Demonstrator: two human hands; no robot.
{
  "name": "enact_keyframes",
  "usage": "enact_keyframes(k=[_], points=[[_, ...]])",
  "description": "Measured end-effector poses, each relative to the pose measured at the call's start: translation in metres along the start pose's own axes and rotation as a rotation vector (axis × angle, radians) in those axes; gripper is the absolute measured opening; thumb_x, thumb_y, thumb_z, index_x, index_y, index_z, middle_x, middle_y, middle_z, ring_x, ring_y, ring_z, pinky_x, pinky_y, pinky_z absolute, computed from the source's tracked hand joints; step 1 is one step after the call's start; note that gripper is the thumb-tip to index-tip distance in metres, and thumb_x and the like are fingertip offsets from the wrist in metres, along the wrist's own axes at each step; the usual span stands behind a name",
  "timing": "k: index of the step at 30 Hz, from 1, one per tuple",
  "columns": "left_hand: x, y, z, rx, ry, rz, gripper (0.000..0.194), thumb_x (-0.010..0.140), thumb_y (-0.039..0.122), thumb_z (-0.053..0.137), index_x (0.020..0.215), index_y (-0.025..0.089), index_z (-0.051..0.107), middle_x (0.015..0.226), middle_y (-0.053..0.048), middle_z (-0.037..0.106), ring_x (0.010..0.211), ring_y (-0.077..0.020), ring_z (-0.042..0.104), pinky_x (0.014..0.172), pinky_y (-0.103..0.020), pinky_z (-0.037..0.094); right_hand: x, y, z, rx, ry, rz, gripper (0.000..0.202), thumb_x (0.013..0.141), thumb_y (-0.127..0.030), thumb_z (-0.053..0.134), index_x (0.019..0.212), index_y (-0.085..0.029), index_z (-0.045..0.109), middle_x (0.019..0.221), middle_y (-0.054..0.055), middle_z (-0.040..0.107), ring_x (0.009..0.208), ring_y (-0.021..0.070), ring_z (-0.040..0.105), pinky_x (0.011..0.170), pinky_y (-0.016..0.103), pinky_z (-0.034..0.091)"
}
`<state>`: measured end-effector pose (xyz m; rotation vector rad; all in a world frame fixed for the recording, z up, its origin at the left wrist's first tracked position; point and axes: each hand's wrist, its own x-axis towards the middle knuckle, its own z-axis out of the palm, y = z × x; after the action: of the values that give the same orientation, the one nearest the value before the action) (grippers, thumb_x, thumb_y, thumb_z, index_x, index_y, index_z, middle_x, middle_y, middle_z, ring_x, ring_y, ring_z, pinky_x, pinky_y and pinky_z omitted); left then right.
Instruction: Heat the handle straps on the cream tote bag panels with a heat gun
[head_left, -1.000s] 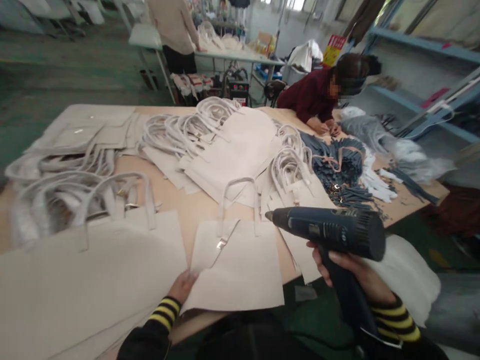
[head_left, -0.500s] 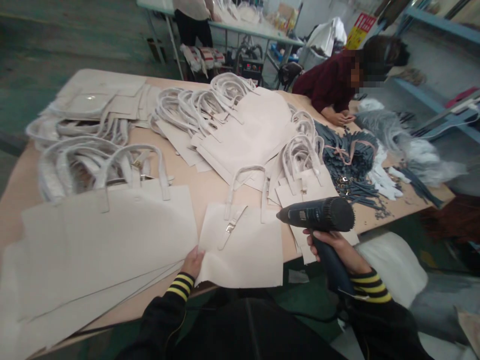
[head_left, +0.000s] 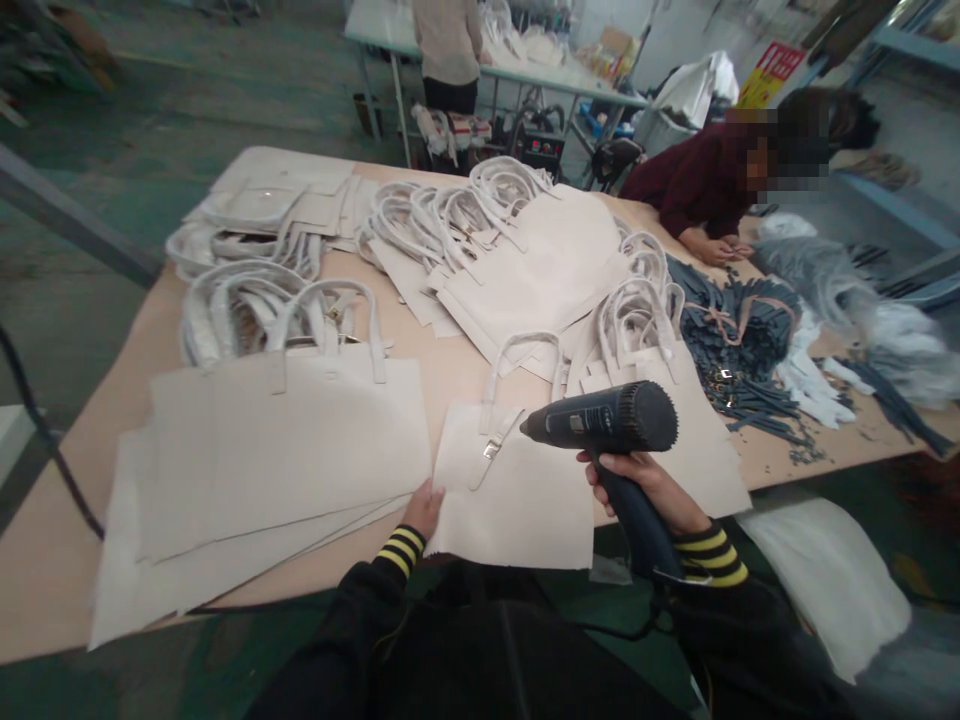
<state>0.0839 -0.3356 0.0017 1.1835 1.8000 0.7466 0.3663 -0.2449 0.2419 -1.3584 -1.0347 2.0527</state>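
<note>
- Tan-topped table (head_left: 142,360) from where I stand; broad surface, so flat work seems kept near the wearer and piles pushed around it;
- cream stack (head_left: 300,440) at left, panels overlapping, handles pointing away; probably laid so to keep the loops off the flat faces;
- middle pile (head_left: 555,240), further back, more cream pieces with looped handles; heaped there, it leaves the near edge for the piece in hand;
- person in a maroon sleeve (head_left: 675,185), leaning on the far right side; dark strips (head_left: 739,335) bundled nearby, pink tie across them;
- cream panel (head_left: 517,510), at the near table edge in front of the wearer, between the left stack and more cream pieces at right; its lower part juts toward the body, likely for easy reach;
- heat gun (head_left: 607,415), nozzle angled at the panel's strap; contact, can't tell;
- right hand (head_left: 652,485) wrapped round its grip, seemingly for aim;
- left hand (head_left: 424,508) pinching the panel's left edge, presumably steadying it; underside hidden;
- metal buckle (head_left: 492,450) on the slanting strap, just beside the nozzle
</note>
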Motion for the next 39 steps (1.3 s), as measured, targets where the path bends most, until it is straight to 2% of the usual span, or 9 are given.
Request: enact_keyframes(k=[7,12,15,20,23,26,31,34,39], points=[[-0.008,0.001,0.004,0.140,0.023,-0.107,0.031,0.078,0.028,0.040,0.098,0.010,0.054,0.102,-0.016,0.062,0.100,-0.0240,0.056,0.094,-0.041,0.041,0.035,-0.011,0.042,-0.053,-0.092,-0.017,0.027,0.074,-0.030,0.066,0.091,-0.011,0.058,0.072,0.004,0.057,0.055,0.0132,0.054,0.042,0.022,0.047],[-0.021,0.005,-0.006,0.085,-0.048,-0.084,0.024,0.081,0.027,0.035,0.093,0.014,0.052,0.096,-0.012,0.063,0.091,-0.0207,0.058,0.086,-0.036,0.044,0.046,-0.012,0.056,-0.161,-0.076,-0.010,0.025,0.073,-0.030,0.067,0.087,-0.011,0.058,0.069,0.004,0.058,0.053,0.0135,0.055,0.041,0.022,0.048],[-0.030,0.005,-0.010,0.025,-0.041,-0.047,0.023,0.080,0.022,0.036,0.095,0.015,0.052,0.099,-0.011,0.062,0.094,-0.0195,0.057,0.087,-0.035,0.043,0.055,-0.012,0.065,-0.145,-0.133,-0.006,0.024,0.074,-0.029,0.065,0.087,-0.010,0.059,0.070,0.005,0.058,0.053,0.0136,0.055,0.041,0.021,0.048],[-0.041,0.000,-0.013,0.018,0.011,-0.073,0.019,0.079,0.022,0.037,0.083,0.016,0.055,0.089,-0.009,0.063,0.089,-0.0193,0.058,0.084,-0.034,0.044,0.085,-0.013,0.092,-0.110,-0.158,-0.035,0.020,0.074,-0.027,0.062,0.083,-0.009,0.060,0.068,0.005,0.057,0.053,0.0138,0.055,0.041,0.022,0.049],[-0.044,-0.004,-0.015,-0.004,0.022,-0.084,0.019,0.079,0.024,0.037,0.075,0.016,0.054,0.081,-0.008,0.062,0.083,-0.0184,0.058,0.081,-0.034,0.045,0.089,-0.011,0.099,-0.100,-0.156,-0.031,0.020,0.075,-0.028,0.061,0.082,-0.009,0.060,0.069,0.005,0.057,0.053,0.0135,0.054,0.042,0.022,0.049],[-0.045,-0.004,-0.019,-0.149,-0.032,-0.190,0.024,0.082,0.026,0.032,0.072,0.015,0.051,0.071,-0.006,0.059,0.067,-0.0151,0.057,0.066,-0.030,0.048,0.071,-0.004,0.096,-0.102,-0.155,0.005,0.022,0.073,-0.028,0.064,0.083,-0.008,0.061,0.069,0.006,0.057,0.054,0.0139,0.054,0.041,0.022,0.048],[-0.038,0.008,-0.030,-0.462,-0.081,-0.369,0.023,0.085,0.027,0.030,0.075,0.014,0.047,0.067,-0.004,0.057,0.051,-0.0078,0.052,0.051,-0.020,0.044,0.004,0.023,0.084,-0.093,-0.172,0.052,0.025,0.075,-0.029,0.065,0.093,-0.012,0.060,0.075,0.005,0.057,0.057,0.0141,0.053,0.045,0.022,0.046],[-0.026,0.015,-0.036,-0.479,-0.114,-0.398,0.022,0.085,0.028,0.034,0.077,0.013,0.047,0.069,-0.005,0.061,0.053,-0.0074,0.054,0.049,-0.017,0.043,-0.036,0.046,0.082,-0.125,-0.227,0.154,0.031,0.075,-0.033,0.066,0.099,-0.014,0.059,0.079,0.005,0.057,0.060,0.0156,0.053,0.048,0.024,0.046],[-0.011,0.018,-0.040,-0.359,-0.164,-0.383,0.022,0.084,0.029,0.038,0.076,0.011,0.049,0.070,-0.007,0.062,0.052,-0.0079,0.056,0.048,-0.016,0.042,-0.071,0.084,0.085,-0.325,-0.385,0.242,0.029,0.077,-0.042,0.063,0.080,-0.013,0.060,0.066,0.005,0.058,0.056,0.0161,0.052,0.055,0.029,0.044]])
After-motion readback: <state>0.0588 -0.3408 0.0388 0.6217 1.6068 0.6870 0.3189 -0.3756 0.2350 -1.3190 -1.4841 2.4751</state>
